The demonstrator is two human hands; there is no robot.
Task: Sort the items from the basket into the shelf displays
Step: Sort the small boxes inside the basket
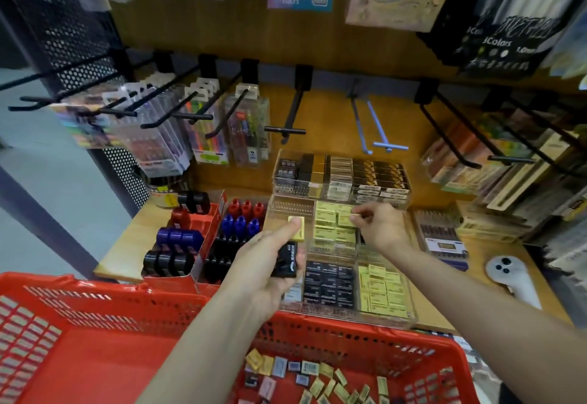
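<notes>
My left hand (270, 264) holds a yellow eraser (297, 232) under the thumb together with a black eraser (287, 260) in the fingers, above the clear tray. My right hand (378, 225) pinches a small pale yellow eraser (353, 217) over the tray compartment of yellow erasers (333, 227). The red basket (95, 340) sits in front of me, with several loose small erasers (317, 378) on its bottom at the right. A nearer clear tray (409, 316) holds black erasers (328, 283) and yellow erasers (382, 292).
Red boxes of black, blue and red ink bottles (197, 238) stand left of the trays. A rear clear tray (343, 175) holds dark boxes. Black hooks (286, 130) with pen packs jut out above. A white controller (511, 276) lies at the right on the wooden shelf (127, 245).
</notes>
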